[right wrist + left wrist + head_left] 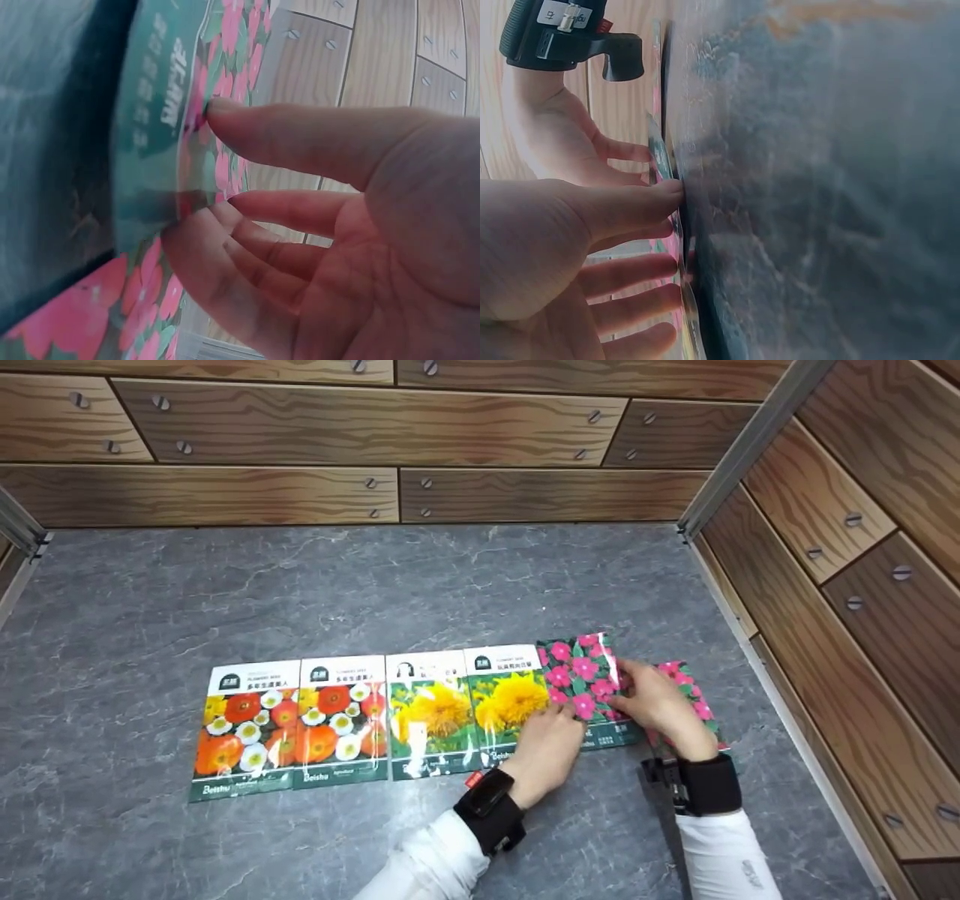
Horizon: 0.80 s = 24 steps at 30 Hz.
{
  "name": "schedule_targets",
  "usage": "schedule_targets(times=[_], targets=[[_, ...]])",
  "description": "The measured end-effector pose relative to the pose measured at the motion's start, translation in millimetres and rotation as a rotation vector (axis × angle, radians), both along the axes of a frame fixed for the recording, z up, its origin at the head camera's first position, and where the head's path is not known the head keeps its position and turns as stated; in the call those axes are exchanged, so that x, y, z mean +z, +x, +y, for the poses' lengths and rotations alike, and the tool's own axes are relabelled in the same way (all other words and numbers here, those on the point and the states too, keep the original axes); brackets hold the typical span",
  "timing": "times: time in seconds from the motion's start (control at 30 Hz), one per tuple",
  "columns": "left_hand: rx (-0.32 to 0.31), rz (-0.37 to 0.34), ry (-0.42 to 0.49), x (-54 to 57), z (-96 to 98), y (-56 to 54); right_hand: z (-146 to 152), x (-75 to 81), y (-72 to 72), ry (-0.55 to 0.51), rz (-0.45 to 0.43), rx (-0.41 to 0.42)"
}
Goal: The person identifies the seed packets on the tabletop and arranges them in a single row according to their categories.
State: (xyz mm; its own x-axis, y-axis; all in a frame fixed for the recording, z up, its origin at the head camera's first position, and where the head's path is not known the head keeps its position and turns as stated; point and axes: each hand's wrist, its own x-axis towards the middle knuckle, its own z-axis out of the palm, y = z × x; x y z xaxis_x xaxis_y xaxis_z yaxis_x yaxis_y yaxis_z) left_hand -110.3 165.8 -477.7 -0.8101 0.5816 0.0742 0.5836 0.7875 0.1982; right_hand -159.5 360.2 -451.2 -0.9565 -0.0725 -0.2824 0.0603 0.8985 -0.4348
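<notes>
A row of flower seed packets lies on the grey floor in the head view. At its right end is a pink-flower seed packet [581, 671], whose right edge my right hand [664, 705] holds between thumb and fingers. In the right wrist view the thumb [247, 124] lies on the packet's printed face. My left hand [547, 750] rests its nearly straight fingertips on the same packet's lower left, beside the yellow-flower seed packet [506, 697]. A second pink-flower seed packet [694, 694] lies partly hidden beneath my right hand and wrist.
Leftward in the row lie another yellow-flower packet [431, 712] and two orange-poppy packets, one inner [341, 720] and one at the end [244, 727]. Wood-patterned panels form a back wall [375, 427] and a right wall [832, 607] around the marbled grey surface [360, 585].
</notes>
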Motion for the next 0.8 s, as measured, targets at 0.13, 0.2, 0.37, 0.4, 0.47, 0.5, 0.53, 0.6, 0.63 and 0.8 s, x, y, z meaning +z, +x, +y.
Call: schedule_targets(times=[0.13, 0.2, 0.37, 0.4, 0.47, 0.5, 0.53, 0.6, 0.63, 0.8], targets=[[-0.003, 0.014, -0.002, -0.4, -0.4, 0.2, -0.9, -1.8, -0.6, 0.028, 0.022, 0.024], [-0.003, 0.021, -0.013, -0.2, -0.9, 0.6, -1.1, -2.4, -0.6, 0.043, 0.027, 0.035], [0.0, 0.04, -0.027, -0.2, -1.1, 1.4, -1.5, -2.1, 0.7, 0.073, 0.034, 0.055], [0.001, 0.041, -0.023, -0.4, -0.9, 1.5, -1.5, -1.9, 1.1, 0.077, 0.035, 0.059], [0.002, 0.041, -0.015, -0.2, -0.9, 1.8, -1.7, -1.3, 1.9, 0.084, 0.032, 0.06], [0.002, 0.042, -0.014, -0.1, -0.9, 2.1, -1.9, -0.8, 2.3, 0.086, 0.03, 0.061], [0.001, 0.041, -0.014, 0.0, -0.9, 2.3, -2.1, -0.5, 2.7, 0.091, 0.029, 0.064], [-0.002, 0.04, -0.015, 0.1, -0.7, 2.8, -2.4, -0.3, 3.1, 0.096, 0.027, 0.064], [-0.004, 0.04, -0.018, 0.0, -0.5, 2.9, -2.5, -0.5, 3.1, 0.098, 0.025, 0.063], [-0.018, 0.05, -0.024, 0.3, -0.8, 3.1, -2.8, -0.2, 3.2, 0.111, 0.021, 0.064]])
